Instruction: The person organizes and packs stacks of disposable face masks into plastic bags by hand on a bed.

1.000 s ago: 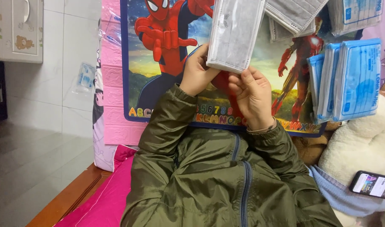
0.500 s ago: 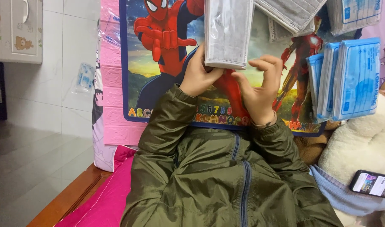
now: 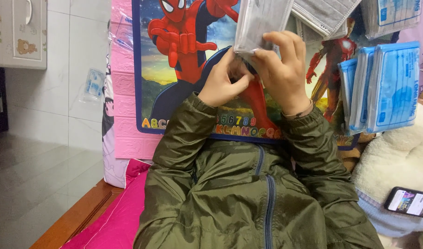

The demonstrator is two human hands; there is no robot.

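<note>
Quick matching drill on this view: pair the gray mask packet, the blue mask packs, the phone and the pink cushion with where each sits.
Things:
1. gray mask packet
2. blue mask packs
3. phone
4. pink cushion

Places:
A. lower right, on white fleece
B. lower left, beside the green jacket
C. top centre, held by left hand and right hand
D. right, standing against the poster

Pairs: 1-C, 2-D, 3-A, 4-B

A single head-worn camera looks down and forward along the wearer's own olive-green zipped jacket [image 3: 248,198], close to the body. Both raised hands fill the upper centre at near range. Beyond them hangs a colourful superhero alphabet poster [image 3: 183,69]; grey tiled floor [image 3: 36,175] shows at left.
</note>
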